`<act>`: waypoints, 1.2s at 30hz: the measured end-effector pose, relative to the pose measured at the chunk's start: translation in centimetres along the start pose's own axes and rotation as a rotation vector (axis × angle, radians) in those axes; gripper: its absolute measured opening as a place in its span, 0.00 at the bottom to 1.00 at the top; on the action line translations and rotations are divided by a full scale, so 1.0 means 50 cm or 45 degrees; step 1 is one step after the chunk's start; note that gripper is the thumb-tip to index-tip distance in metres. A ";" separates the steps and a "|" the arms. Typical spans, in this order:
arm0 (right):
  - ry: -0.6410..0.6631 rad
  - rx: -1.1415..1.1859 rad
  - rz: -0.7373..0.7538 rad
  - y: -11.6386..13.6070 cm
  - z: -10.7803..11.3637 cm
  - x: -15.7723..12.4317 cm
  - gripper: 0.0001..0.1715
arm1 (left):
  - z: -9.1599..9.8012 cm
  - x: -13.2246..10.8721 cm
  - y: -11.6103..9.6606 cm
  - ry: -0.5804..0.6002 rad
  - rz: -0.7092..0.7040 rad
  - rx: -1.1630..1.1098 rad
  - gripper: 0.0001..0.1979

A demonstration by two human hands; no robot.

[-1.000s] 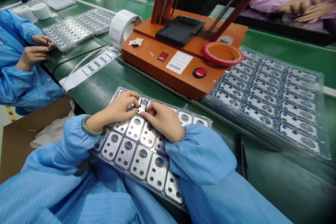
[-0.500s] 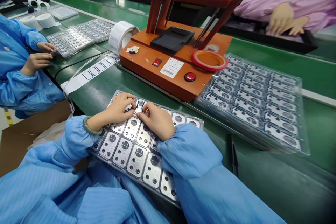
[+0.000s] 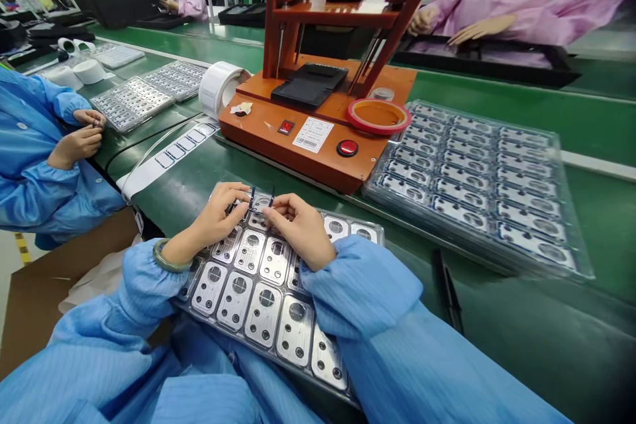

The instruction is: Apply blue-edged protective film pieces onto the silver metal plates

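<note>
Between the fingertips of both my hands is a thin dark-blue U-shaped strip (image 3: 253, 196), its two prongs pointing up. My left hand (image 3: 218, 217) pinches one side of it and my right hand (image 3: 302, 230) the other, just above the far row of a clear plastic tray (image 3: 268, 350). Silver metal plates (image 3: 262, 308), each with a large round window and small dark-ringed holes, sit in the tray's pockets. The tray lies tilted at the table edge, against my lap. My right hand and sleeve hide some of its plates.
An orange press (image 3: 293, 146) stands beyond the tray, with a red tape ring (image 3: 379, 129) on it. Stacked plate trays (image 3: 462, 179) lie right, near a black pen-like tool (image 3: 447, 291). A white liner (image 3: 163, 162) with dark outlines lies left. A co-worker's hands (image 3: 79, 139) are farther left.
The dark strip has come up from the tray's far row and stands clear between my fingers. My hands have shifted slightly apart. The view has swung a little to the right.
</note>
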State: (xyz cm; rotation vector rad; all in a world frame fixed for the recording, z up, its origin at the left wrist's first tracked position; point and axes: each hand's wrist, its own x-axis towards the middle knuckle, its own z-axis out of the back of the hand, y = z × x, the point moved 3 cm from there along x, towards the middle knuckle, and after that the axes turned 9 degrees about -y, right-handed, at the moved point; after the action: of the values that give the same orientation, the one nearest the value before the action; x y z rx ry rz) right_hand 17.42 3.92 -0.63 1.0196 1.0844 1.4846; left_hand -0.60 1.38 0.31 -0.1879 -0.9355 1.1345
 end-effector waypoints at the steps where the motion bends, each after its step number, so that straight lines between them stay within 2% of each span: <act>1: 0.004 0.043 -0.032 -0.001 -0.001 0.000 0.12 | 0.001 0.000 -0.002 -0.015 -0.015 -0.002 0.08; 8: 0.046 0.360 -0.281 0.005 -0.009 -0.007 0.14 | 0.006 0.002 -0.013 -0.076 -0.081 -0.020 0.07; 13: -0.050 0.276 -0.089 0.015 -0.003 -0.014 0.11 | 0.002 -0.003 -0.011 -0.101 -0.027 -0.061 0.10; 15: -0.092 0.253 -0.044 0.016 0.000 -0.016 0.11 | 0.005 -0.003 -0.012 -0.140 0.085 -0.182 0.15; 18: -0.118 0.273 -0.015 0.018 0.002 -0.017 0.12 | 0.008 0.001 -0.014 -0.167 0.412 -0.559 0.19; 21: -0.131 0.320 0.006 0.022 0.003 -0.016 0.12 | -0.001 0.004 -0.018 -0.051 0.807 -0.974 0.20; 24: -0.140 0.314 0.033 0.025 0.003 -0.016 0.11 | -0.013 0.004 -0.021 0.056 1.010 -1.161 0.24; 26: -0.132 0.283 0.059 0.026 0.003 -0.017 0.10 | -0.017 0.004 -0.023 0.084 1.015 -1.196 0.26; 30: -0.124 0.229 0.130 0.025 0.003 -0.020 0.09 | -0.016 0.005 -0.030 0.102 0.912 -1.143 0.23; 36: -0.129 0.162 0.281 0.031 0.006 -0.025 0.06 | -0.013 0.007 -0.036 0.036 0.836 -1.067 0.20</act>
State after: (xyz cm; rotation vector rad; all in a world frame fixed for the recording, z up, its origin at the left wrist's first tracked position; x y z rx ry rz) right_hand 17.54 2.55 0.84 1.3249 1.0297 1.5337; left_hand 1.13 1.08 1.14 -1.2606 -1.3298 1.2505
